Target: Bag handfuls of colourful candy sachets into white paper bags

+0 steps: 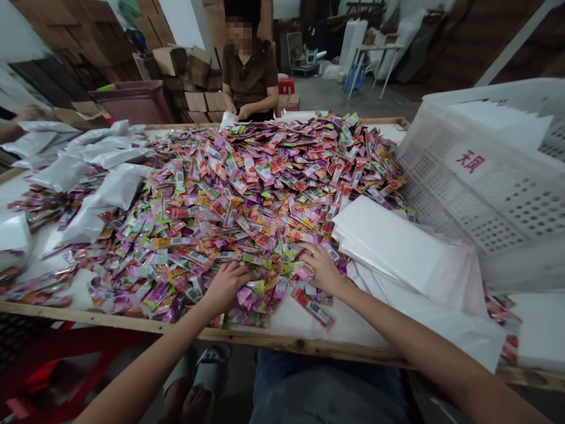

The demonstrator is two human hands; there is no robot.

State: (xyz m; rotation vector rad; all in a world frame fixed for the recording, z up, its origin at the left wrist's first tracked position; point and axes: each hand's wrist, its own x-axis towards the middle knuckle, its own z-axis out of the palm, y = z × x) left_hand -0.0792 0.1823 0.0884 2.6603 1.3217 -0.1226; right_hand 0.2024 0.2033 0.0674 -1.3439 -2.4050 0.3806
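Observation:
A large heap of small, flat, colourful snack packets [265,194] covers the middle of the table. At its near edge, my left hand [229,285] bends its fingers around several packets, and its palm side is hidden. My right hand [323,271], with a ring on one finger, curls its fingers and thumb about a few packets, a pink one [303,272] among them. More packets lie between the two hands. A red packet with a barcode [313,309] lies on the white tabletop just below my right hand.
White flat bags [392,241] are stacked to the right, beside a white perforated crate [481,176]. Filled white pouches [117,188] lie at the left. A wooden rim [304,343] edges the table. Another person [249,70] handles something white across the heap; a red stool [57,371] stands lower left.

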